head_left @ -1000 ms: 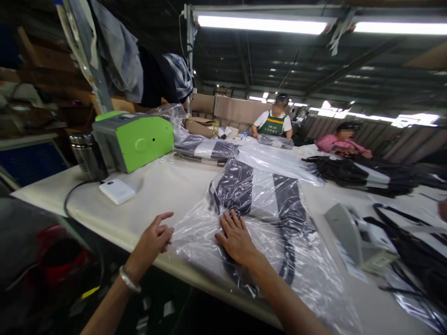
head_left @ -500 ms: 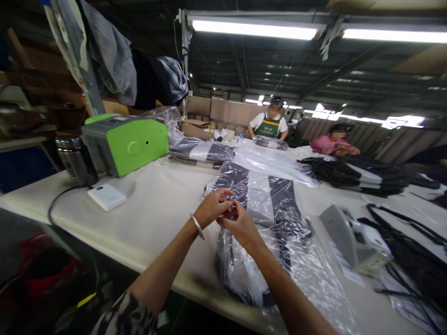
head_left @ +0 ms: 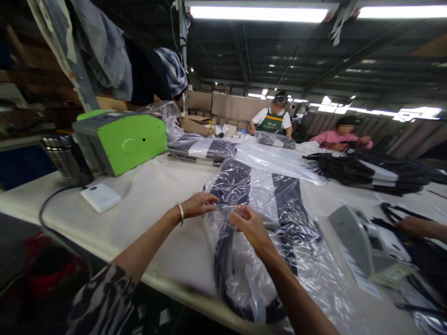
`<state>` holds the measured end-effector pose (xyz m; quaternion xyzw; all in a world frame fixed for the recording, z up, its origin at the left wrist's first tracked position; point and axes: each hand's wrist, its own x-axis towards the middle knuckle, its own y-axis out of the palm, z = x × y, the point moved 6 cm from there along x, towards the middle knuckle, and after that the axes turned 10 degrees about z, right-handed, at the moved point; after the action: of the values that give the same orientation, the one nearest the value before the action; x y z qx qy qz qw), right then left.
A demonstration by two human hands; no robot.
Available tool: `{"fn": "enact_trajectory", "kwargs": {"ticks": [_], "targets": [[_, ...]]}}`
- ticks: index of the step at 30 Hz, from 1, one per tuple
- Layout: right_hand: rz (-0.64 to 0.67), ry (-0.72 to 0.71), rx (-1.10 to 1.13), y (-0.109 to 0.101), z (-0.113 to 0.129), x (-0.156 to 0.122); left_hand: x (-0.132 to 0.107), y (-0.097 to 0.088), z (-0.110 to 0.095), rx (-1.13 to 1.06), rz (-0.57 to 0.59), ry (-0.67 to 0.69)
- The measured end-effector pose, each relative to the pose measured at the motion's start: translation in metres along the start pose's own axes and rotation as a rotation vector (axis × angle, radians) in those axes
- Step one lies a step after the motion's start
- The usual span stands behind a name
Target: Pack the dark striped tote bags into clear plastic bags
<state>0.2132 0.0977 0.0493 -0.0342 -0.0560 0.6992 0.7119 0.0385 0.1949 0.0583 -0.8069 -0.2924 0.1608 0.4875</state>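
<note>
Plastic-wrapped dark bag [head_left: 287, 193], left edge beneath the fingers [head_left: 208, 198]

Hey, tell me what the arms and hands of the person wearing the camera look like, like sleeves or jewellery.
Both hands are gloveless. The left hand has a silvery bangle at the wrist, and a black-and-pale patterned sleeve covers that arm's upper part. The right hand has no bangle, and no sleeve shows on that arm.

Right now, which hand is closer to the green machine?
Left: the left hand is to the front right of the green machine; the right hand is farther right, over the clear plastic.
</note>
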Motion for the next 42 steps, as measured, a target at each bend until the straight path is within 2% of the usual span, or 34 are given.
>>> {"fn": "enact_trajectory", "kwargs": {"ticks": [4,8,10,13,15,18,21,23,26,28,34,37,42], "targets": [[-0.06,-0.07,-0.238,0.002,0.014,-0.001,0.0,-0.003,0.006,-0.033,0.022,0.027],[-0.073,-0.385,-0.466,0.015,0.043,-0.025,-0.002,-0.004,0.024,-0.002,-0.022,0.027],[-0.04,-0.542,-0.57,0.025,0.051,-0.041,-0.003,-0.003,0.035,0.06,-0.064,0.008],[0.016,-0.618,-0.645,0.036,0.048,-0.054,-0.005,-0.003,0.044,0.094,-0.128,0.02],[-0.016,-0.557,-0.631,0.037,0.043,-0.054,-0.005,-0.005,0.046,0.082,-0.161,0.031],[-0.1,-0.361,-0.563,0.034,0.033,-0.044,-0.005,-0.01,0.045,0.055,-0.193,0.034],[-0.11,-0.205,-0.528,0.037,0.026,-0.037,-0.006,-0.014,0.046,0.021,-0.227,0.024],[-0.086,-0.205,-0.531,0.043,0.024,-0.037,-0.008,-0.017,0.048,-0.012,-0.247,0.008],[-0.037,-0.358,-0.576,0.054,0.029,-0.046,-0.015,-0.019,0.052,-0.055,-0.259,-0.012],[-0.039,-0.384,-0.577,0.056,0.031,-0.051,-0.021,-0.021,0.05,-0.062,-0.255,-0.006],[-0.106,-0.12,-0.341,0.042,0.03,-0.038,-0.024,-0.024,0.018,-0.025,-0.134,0.101],[-0.102,-0.093,-0.253,0.035,0.037,-0.031,-0.018,-0.027,0.006,-0.007,-0.097,0.104],[-0.06,-0.074,-0.17,0.019,0.04,-0.025,-0.01,-0.031,0.003,-0.104,-0.121,0.121]]}}
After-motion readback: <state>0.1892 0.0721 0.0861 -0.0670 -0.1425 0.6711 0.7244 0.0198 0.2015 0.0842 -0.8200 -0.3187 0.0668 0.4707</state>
